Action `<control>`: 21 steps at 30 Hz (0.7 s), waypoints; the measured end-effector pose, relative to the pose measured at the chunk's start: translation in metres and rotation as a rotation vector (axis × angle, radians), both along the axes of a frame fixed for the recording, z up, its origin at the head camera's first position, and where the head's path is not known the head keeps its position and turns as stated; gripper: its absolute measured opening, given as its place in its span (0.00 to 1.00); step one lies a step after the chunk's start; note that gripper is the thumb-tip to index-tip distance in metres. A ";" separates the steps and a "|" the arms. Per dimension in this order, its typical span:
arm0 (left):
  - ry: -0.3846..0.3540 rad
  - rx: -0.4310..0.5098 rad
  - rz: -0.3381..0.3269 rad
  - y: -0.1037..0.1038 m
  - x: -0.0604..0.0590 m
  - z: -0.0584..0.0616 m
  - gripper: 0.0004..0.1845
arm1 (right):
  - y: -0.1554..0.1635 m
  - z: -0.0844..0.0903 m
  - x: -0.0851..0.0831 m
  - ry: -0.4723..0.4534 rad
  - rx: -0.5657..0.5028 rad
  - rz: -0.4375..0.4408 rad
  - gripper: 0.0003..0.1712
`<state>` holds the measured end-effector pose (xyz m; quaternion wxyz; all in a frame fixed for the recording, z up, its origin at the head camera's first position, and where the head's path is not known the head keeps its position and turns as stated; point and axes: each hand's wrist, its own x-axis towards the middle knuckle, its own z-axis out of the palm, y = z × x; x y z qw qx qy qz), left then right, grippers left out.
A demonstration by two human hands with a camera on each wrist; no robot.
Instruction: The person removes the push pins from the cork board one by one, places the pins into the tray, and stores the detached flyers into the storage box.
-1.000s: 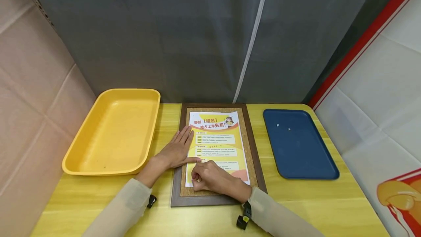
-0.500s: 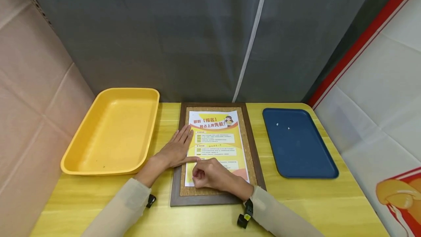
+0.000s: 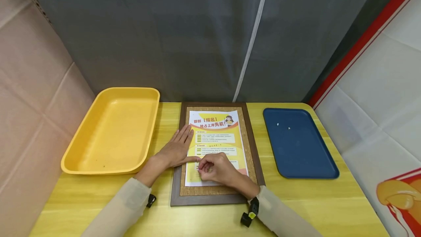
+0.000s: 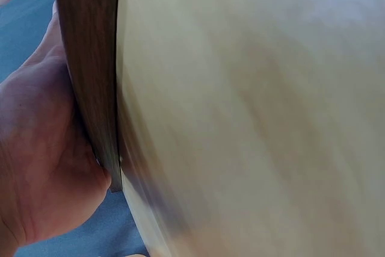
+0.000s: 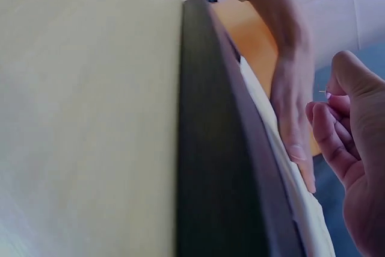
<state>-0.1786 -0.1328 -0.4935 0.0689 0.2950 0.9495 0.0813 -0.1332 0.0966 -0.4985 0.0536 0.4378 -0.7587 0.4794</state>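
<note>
A printed yellow-and-white poster [image 3: 215,139] lies on a cork board [image 3: 251,153] with a dark brown wooden frame [image 3: 260,173]. My left hand [image 3: 176,151] rests with straight, spread fingers on the poster's left edge and the frame. My right hand [image 3: 219,170] is over the poster's lower part, thumb and forefinger pinching a small thumbtack [image 5: 328,94]. Its thin metal point shows in the right wrist view, apart from the paper. In the left wrist view my left palm [image 4: 45,148] sits against the frame's side.
Left of the board stands a deep yellow tray [image 3: 110,131]. A flat blue tray [image 3: 304,153] on the right bears two tiny white pieces [image 3: 289,128]. Grey cloth [image 3: 148,39] hangs behind the yellow wood-grain table [image 3: 296,207].
My right hand has risen away from the poster's lower left corner and shifted slightly up and right, with the thumbtack between its fingers. My left hand stays in place.
</note>
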 end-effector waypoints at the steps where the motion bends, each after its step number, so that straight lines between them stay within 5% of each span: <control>1: -0.001 0.001 0.001 0.000 0.000 0.000 0.60 | 0.002 0.002 -0.001 -0.003 -0.006 -0.003 0.08; 13: -0.023 0.022 0.016 -0.001 -0.003 -0.011 0.62 | 0.028 0.010 -0.014 -0.070 -0.140 -0.037 0.11; 21: -0.022 0.010 0.012 0.000 -0.002 -0.006 0.63 | 0.051 0.021 -0.024 -0.181 -0.213 -0.031 0.11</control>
